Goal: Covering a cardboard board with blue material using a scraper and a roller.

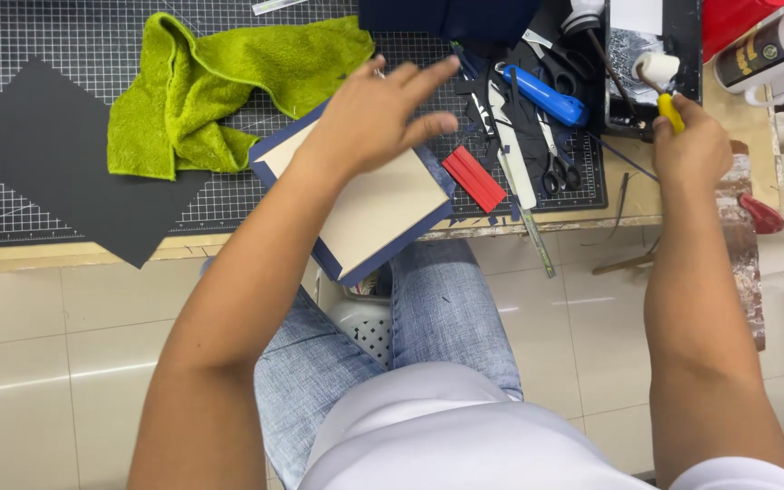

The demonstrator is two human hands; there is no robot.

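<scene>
My left hand (383, 113) hovers with fingers spread over a tan board wrapped in dark blue cover material (378, 213), which juts over the table's front edge. My right hand (693, 145) grips the yellow handle of a small foam paint roller (657, 69), whose white head sits at a black tray (682, 54) at the back right. A red strip (474, 178) lies just right of the board.
A green towel (220, 82) and a black paper sheet (56, 154) lie on the gridded cutting mat (47, 36). Scissors (555, 168), a blue-handled tool (546, 95), a metal ruler (528, 213) and dark scraps crowd the mat's right end. A mug (773, 45) stands far right.
</scene>
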